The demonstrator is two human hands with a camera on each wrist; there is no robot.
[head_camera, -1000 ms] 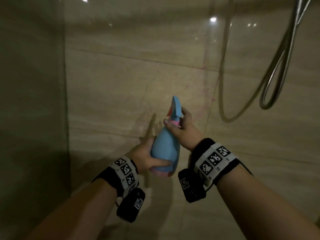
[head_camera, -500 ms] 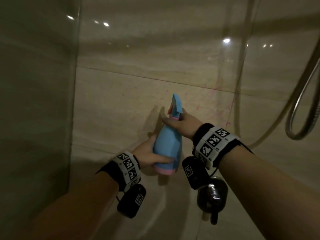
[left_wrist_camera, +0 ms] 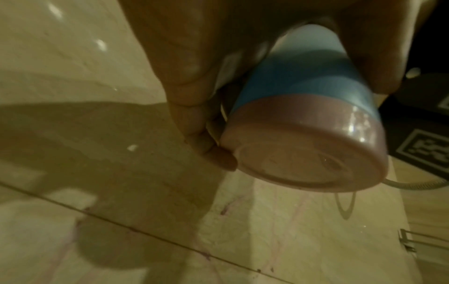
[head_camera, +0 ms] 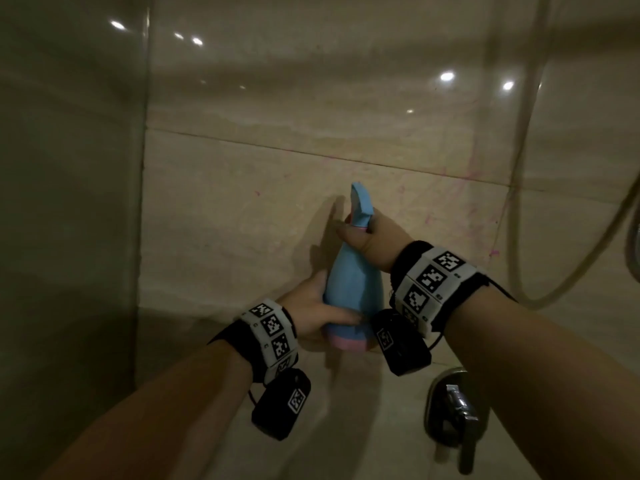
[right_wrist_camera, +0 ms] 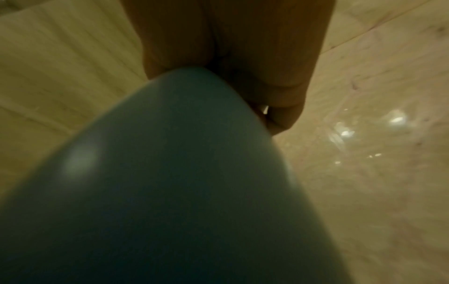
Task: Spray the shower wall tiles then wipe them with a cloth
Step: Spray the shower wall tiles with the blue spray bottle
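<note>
Bottle stayed upright close to the tiles; R hand fingers curled round its neck, L hand gripping near the base. View had shifted left vs. 1 s ago, faucet handle now showing. Spraying probably underway w/ pink marks unwiped; no cloth seen.

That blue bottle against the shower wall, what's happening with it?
A person holds a blue spray bottle up to the beige wall tiles with both hands. The left hand grips its lower body near the pink base; the right hand wraps the neck by the nozzle. Pink marks streak the tiles. No cloth is in view, so wiping hasn't begun.
</note>
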